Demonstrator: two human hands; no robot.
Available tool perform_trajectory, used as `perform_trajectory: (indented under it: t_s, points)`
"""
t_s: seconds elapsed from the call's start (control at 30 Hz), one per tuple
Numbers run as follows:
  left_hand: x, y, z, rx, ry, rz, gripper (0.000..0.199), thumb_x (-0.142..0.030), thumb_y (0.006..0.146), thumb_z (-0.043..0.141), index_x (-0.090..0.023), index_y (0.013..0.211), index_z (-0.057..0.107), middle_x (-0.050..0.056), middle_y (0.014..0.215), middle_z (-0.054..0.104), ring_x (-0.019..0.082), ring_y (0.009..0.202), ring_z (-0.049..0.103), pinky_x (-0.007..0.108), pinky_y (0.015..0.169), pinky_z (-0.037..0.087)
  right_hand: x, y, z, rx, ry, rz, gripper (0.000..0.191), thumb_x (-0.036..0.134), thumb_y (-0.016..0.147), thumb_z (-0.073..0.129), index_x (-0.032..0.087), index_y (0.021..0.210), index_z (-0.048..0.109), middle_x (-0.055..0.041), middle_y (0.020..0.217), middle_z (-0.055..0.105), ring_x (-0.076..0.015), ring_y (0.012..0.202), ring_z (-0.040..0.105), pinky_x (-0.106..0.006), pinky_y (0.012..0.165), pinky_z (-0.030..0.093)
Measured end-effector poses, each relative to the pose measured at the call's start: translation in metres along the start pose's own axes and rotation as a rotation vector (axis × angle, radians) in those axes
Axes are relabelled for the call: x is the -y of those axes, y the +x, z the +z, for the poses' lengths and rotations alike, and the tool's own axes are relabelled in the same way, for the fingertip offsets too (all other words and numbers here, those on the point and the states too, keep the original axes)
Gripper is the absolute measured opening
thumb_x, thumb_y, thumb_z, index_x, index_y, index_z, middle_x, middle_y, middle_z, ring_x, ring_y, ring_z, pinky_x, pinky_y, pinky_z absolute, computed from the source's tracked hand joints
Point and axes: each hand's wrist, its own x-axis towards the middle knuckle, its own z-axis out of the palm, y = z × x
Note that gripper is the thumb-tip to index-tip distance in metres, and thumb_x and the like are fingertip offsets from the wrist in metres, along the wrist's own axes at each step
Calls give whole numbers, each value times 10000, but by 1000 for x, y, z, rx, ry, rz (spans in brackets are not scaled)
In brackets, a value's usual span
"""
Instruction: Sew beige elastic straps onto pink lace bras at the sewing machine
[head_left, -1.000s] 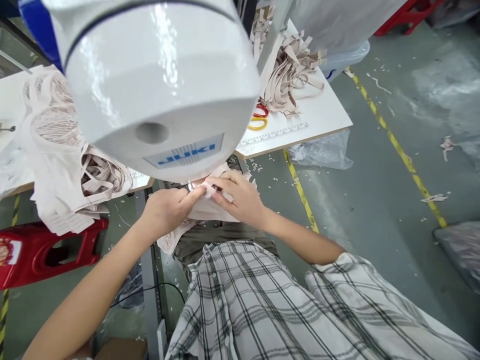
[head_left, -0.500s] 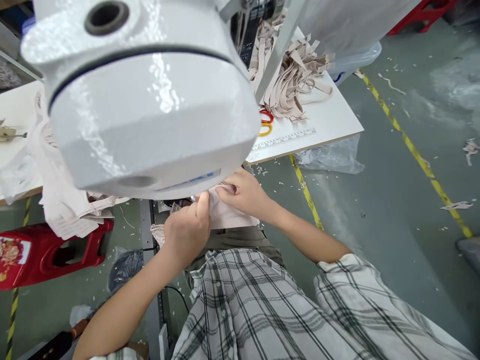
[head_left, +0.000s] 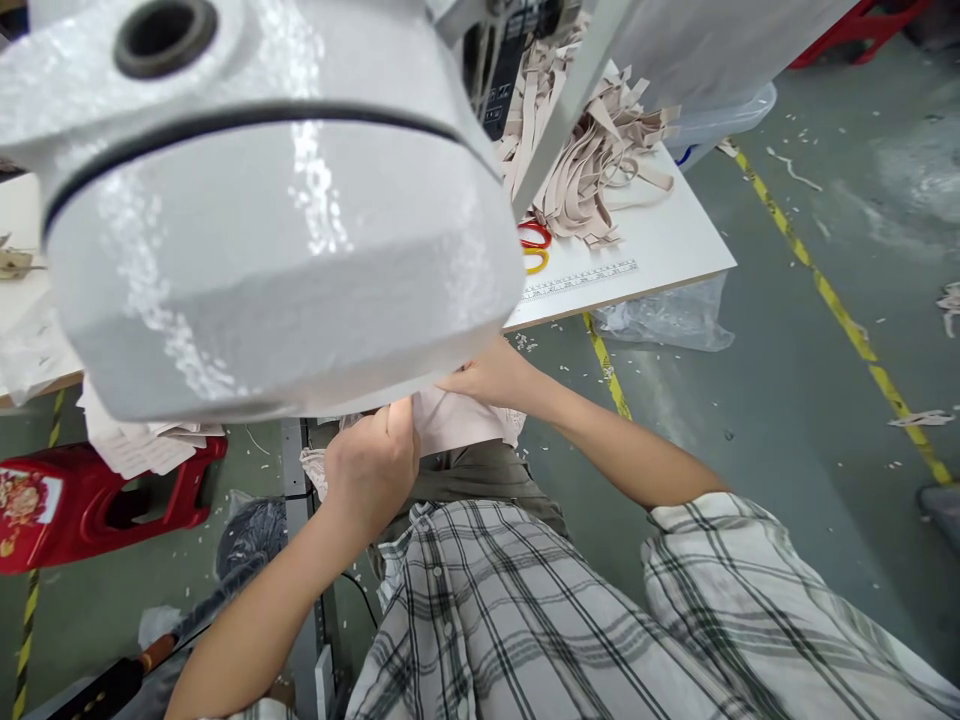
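A pale pink piece of fabric (head_left: 459, 420) with a lacy edge hangs between my hands, just above my lap. My left hand (head_left: 375, 455) is closed on its left side, thumb on top. On the right, my right hand (head_left: 491, 380) pinches the upper part of the cloth; its fingertips are partly covered by the machine head. The big white sewing machine head (head_left: 292, 270) fills the upper left and hides its needle area and the fabric's far edge. More lacy fabric (head_left: 315, 470) shows left of my left hand.
A white table (head_left: 675, 240) at the right bears a heap of beige straps (head_left: 585, 170), red and yellow scissors handles (head_left: 535, 240) and a clear ruler (head_left: 585, 280). A red stool (head_left: 75, 510) stands at left, with pale fabric pieces (head_left: 142, 435) hanging above it.
The machine head appears larger and lower as my view shifts. My right hand has moved slightly up and right, further behind the machine head, and more lacy edge shows at the fabric's right.
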Motion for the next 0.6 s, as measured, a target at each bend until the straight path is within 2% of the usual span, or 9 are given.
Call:
perform_trajectory:
  t_s: [0.23,0.3,0.4,0.6]
  points:
    - [3,-1,1,-4,-3,8,246,-176,941,455,-154,1124,620,-32,491,496,145,452,521,295,450,170,-7,2,0,4,-27,-36,283,238,788,607,203,1030,751,-56,1320,647,-225,1159,639,-363,982,538]
    - [3,-1,1,3,10,10,261,-175,945,450,-156,1148,614,-38,487,490,140,441,510,294,451,174,-8,2,0,-1,-28,-46,284,235,786,615,209,1037,748,-52,1337,641,-228,1180,632,-371,1003,526]
    - [3,-2,2,49,0,-17,267,-192,959,442,-168,1156,620,-26,499,511,143,465,536,292,458,187,-7,3,-1,-4,-56,-65,249,189,770,609,192,982,740,-51,1257,670,-221,1110,647,-357,966,530]
    - [1,0,1,106,-18,-22,299,-219,965,437,-175,1186,634,11,542,573,161,520,590,292,461,223,-3,0,-5,-28,-105,-37,118,149,768,583,181,812,688,-16,901,638,-160,873,614,-257,759,515]
